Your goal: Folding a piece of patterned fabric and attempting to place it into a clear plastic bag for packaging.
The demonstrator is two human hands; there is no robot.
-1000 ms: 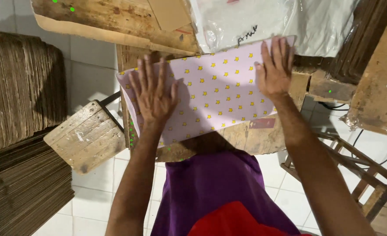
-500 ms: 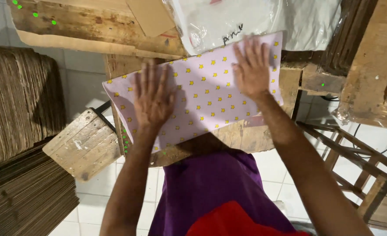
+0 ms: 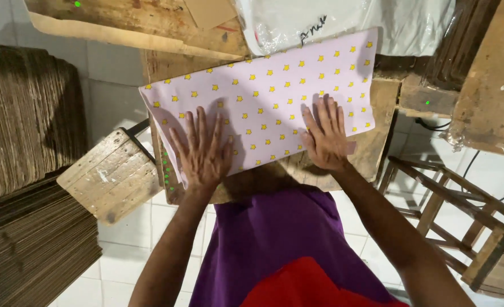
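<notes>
A pale pink sheet of paper with small yellow stars (image 3: 269, 91) lies flat on a worn wooden table (image 3: 377, 136). My left hand (image 3: 202, 152) presses palm-down on the sheet's near left part, fingers spread. My right hand (image 3: 326, 135) lies palm-down on the near right part, fingers together and pointing away from me. Neither hand grips anything.
Clear plastic bags (image 3: 343, 23) and brown cardboard (image 3: 149, 23) lie at the table's far side. A low wooden stool (image 3: 110, 176) stands at left, next to tall stacks of corrugated cardboard (image 3: 24, 142). A wooden chair frame (image 3: 451, 210) stands at right on white floor tiles.
Both hands have slid toward me over the sheet, the right one from the far right corner to the near edge. The sheet now lies flatter.
</notes>
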